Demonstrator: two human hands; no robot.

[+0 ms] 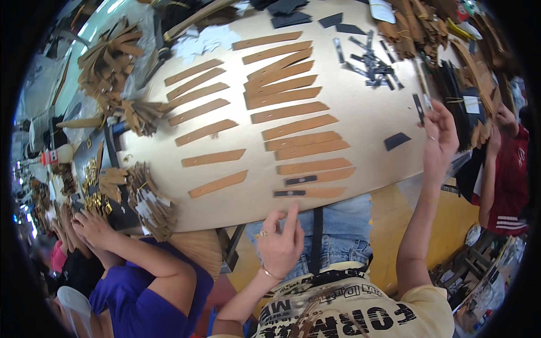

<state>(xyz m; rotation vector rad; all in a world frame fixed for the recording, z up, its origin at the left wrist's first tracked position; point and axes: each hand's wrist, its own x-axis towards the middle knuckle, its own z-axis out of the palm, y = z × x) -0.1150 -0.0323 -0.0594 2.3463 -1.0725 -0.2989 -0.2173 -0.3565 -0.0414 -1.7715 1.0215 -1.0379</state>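
Over the right side of our tabletop (pixel 369 118), our right hand (pixel 440 133) seems to pinch a slim black tab (pixel 418 109) at the fingertips. At the tabletop's near edge, our left hand (pixel 282 243) grips nothing, its index finger extended toward a tan leather-like strip (pixel 326 192) bearing a similar black label (pixel 289 194). We judge it best to handle tabs by their edges, keeping them flat and square to the strip. The label's pale mark is too small to read; bold black lettering crosses our pale yellow shirt (pixel 355 307).

Pale-yellow printed T-shirt (pixel 360 315), blue denim (pixel 346 228), ring (pixel 263 232), perhaps a thin bracelet (pixel 273 275)
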